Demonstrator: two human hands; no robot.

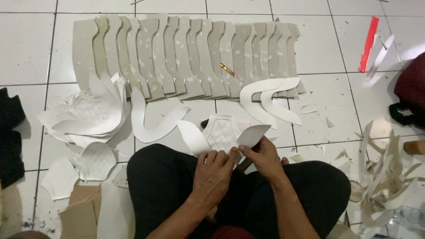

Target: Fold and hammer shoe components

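I sit cross-legged on a white tiled floor (327, 53) in black trousers. My left hand (214, 170) and my right hand (264, 156) together grip a white quilted cut-out piece (221, 132) with two curved wings, held just above my knees. The left hand pinches its lower middle edge. The right hand bends its right wing (252, 135) upward between thumb and fingers.
A row of several overlapping beige cut pieces (186, 57) lies ahead, with a small gold blade (227, 69) on it. White curved pieces (270, 99) and a stack of white pieces (88, 113) lie nearby. Scrap strips (385, 172) pile at right; a red ruler (368, 43) lies far right.
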